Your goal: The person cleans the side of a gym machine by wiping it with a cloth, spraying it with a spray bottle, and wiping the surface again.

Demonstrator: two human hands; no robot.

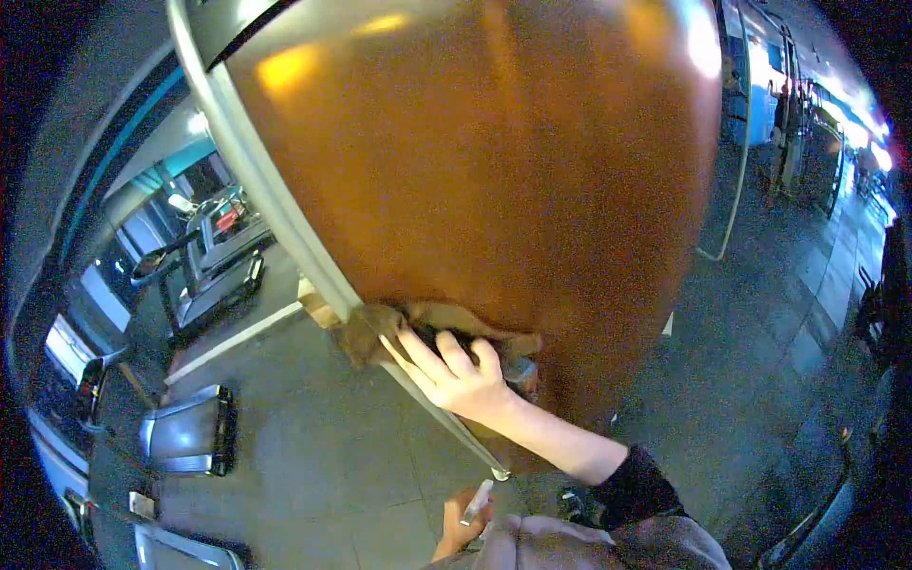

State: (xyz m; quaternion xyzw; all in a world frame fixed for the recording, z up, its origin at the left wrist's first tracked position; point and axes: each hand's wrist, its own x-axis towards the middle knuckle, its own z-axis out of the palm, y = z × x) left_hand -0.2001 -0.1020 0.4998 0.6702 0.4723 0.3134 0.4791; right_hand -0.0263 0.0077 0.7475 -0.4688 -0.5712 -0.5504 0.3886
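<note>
A large brown glossy panel (494, 161) with a pale metal edge (275, 209) fills the upper middle. My right hand (456, 370) presses a dark brown cloth (446, 318) onto the panel's lower part, and the cloth wraps over the metal edge. The fingers are bent around the cloth. Lower down, near the bottom of the view, my left hand (463, 521) holds a small whitish object (478, 503), too blurred to name, away from the panel.
Treadmills (214, 285) stand at the left, with a padded black item (190, 432) on the dark tiled floor (313, 418). A thin metal frame (739, 190) and gym equipment (807, 152) are at the right.
</note>
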